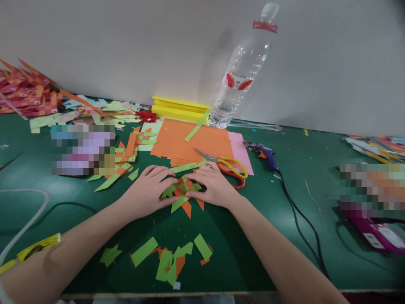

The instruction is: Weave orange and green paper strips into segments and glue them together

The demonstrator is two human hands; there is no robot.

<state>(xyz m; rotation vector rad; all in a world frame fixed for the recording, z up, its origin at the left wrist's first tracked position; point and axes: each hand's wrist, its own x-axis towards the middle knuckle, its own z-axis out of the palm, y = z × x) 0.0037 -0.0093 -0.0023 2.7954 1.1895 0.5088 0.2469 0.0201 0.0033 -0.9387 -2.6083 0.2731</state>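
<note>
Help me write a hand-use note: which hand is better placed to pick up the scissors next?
Probably the right hand: it lies close beside the scissors, while the left hand is farther off, across the woven paper piece that both hands touch.

A green table bears loose paper scraps, a blue glue gun and a clear bottle.
</note>
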